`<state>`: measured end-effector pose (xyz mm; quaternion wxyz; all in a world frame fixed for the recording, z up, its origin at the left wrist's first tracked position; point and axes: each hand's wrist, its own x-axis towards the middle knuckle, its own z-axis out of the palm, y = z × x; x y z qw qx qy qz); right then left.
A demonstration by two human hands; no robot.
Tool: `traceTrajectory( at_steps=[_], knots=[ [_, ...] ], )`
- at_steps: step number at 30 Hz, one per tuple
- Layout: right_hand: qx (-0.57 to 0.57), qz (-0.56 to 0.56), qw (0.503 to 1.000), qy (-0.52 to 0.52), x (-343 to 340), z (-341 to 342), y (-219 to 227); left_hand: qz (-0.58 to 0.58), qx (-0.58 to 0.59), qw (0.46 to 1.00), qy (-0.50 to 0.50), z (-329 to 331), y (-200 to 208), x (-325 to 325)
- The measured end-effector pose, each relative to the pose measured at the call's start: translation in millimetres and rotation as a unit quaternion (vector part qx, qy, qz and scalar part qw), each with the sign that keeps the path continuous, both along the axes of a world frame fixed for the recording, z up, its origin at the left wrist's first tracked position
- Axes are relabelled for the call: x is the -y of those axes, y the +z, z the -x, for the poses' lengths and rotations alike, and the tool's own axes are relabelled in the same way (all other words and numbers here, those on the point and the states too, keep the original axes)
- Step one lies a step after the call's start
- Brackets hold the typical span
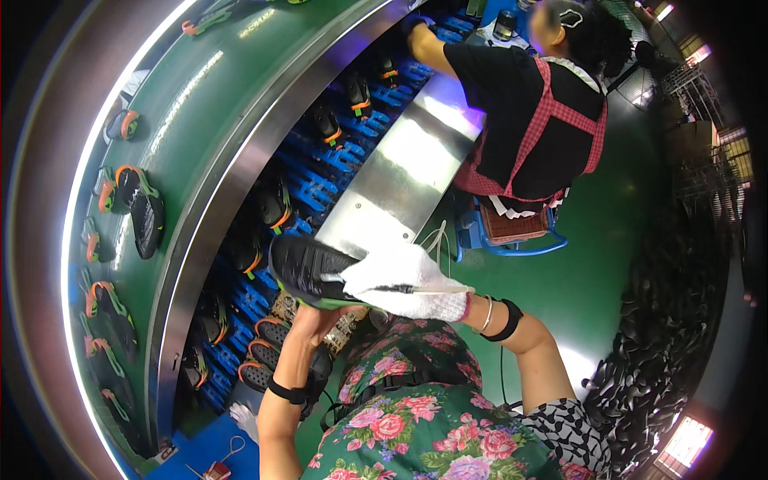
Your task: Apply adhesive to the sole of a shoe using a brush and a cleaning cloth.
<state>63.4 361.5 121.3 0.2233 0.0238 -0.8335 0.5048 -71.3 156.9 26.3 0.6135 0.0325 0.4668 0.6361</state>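
Note:
Just above my lap, a black shoe (310,270) with a green lower edge lies tilted, its ridged black face turned up. My left hand (322,318) is bare and grips the shoe from below; its fingers are partly hidden under it. A white knitted glove covers my right hand (404,280), which is closed around a slim brush-like tool (400,289). The pale tip of that tool is over the shoe's upper face; I cannot tell whether it touches. Several grey clogs (264,352) with orange straps sit left of my left forearm.
A green conveyor belt (188,112) with several shoes curves along the left. Blue holders (316,188) carry more shoes beside a metal cover (392,160). A co-worker (528,120) sits ahead on a blue-framed stool (512,240). Black pieces (640,360) are heaped at right.

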Motion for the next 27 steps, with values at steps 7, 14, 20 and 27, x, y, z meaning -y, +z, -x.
traceTrajectory(
  at_steps=[7,14,20,27],
  knots=[
    [-0.092,-0.054,0.993,-0.05,15,-5,13,-0.209,0.294,0.913,0.191,-7,40,-5],
    [-0.097,-0.087,0.985,-0.115,13,4,40,-0.285,0.333,0.88,0.182,-16,-10,5],
    [-0.09,-0.134,0.981,-0.104,6,15,45,-0.254,0.376,0.867,0.204,-29,46,-35],
    [-0.071,-0.124,0.987,-0.075,16,25,52,-0.22,0.385,0.873,0.202,-37,20,-17]
  ],
)
